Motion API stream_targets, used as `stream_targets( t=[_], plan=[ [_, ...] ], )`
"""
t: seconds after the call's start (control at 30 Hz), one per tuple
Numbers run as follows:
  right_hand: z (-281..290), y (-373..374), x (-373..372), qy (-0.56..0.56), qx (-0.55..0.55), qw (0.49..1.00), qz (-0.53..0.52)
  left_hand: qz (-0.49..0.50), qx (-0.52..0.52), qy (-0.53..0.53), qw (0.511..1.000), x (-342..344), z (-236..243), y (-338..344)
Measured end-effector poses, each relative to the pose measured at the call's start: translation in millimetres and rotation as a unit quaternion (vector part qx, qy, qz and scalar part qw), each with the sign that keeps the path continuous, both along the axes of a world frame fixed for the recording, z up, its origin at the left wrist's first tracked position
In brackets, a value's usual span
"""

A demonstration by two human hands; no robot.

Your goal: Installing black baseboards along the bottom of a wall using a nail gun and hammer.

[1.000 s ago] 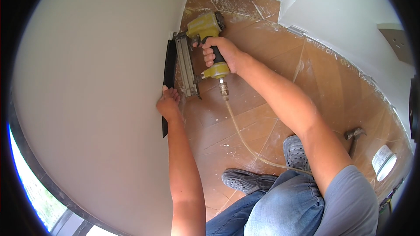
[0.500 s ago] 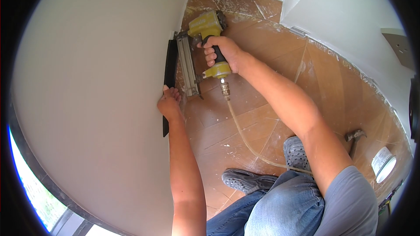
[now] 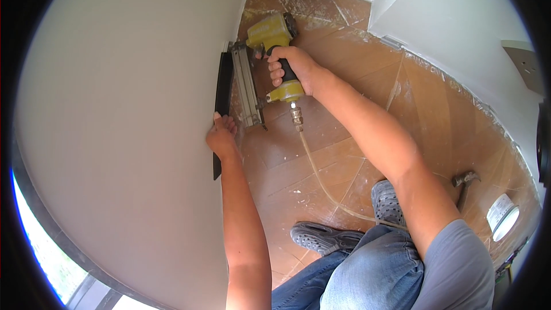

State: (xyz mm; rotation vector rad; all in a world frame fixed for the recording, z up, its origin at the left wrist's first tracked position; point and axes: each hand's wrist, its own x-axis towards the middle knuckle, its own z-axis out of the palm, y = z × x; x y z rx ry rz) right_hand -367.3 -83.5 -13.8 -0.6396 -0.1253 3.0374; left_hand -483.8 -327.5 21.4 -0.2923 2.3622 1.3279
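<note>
The right hand (image 3: 295, 69) is wrapping its fingers around the yellow nail gun (image 3: 270, 51), pressing its nose against the black baseboard strip (image 3: 222, 89) at the wall's foot. Just below the gun, the left hand (image 3: 221, 138) is pressing flat, fingers extended, against that strip.

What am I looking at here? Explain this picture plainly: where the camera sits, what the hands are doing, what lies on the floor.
The camera is worn on a person's head and looks down, so the edges bend. Their right hand grips a yellow air-powered nail gun, its nose against a black baseboard strip at the foot of a white wall. The left hand presses on that strip. A pale hose trails from the gun across the brown tiled floor. A hammer and a tape roll lie to the right.
</note>
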Motion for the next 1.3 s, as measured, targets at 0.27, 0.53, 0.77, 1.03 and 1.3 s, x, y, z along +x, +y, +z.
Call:
stream_targets(
  t=[0.27,0.53,0.77,1.03,1.3],
  plan=[
    [5.9,4.8,-1.8,-0.055,0.046,0.997,0.011,0.006,0.0,-0.005,1.0,-0.5,1.0,1.0],
    [26.7,21.5,-4.3,-0.086,0.191,0.977,0.032,0.008,0.005,-0.006,1.0,-0.3,-0.5,1.5],
    [29.3,25.1,-5.4,-0.098,0.211,0.972,0.045,0.004,0.006,-0.002,1.0,-2.2,-1.6,-0.9],
    [23.5,21.7,12.4,-0.112,0.222,0.968,0.031,0.013,-0.005,0.0,1.0,-0.5,1.2,3.0],
    [16.9,20.9,21.4,-0.07,0.154,0.986,0.013,0.011,-0.012,0.012,1.0,0.8,2.3,5.1]
  ],
)
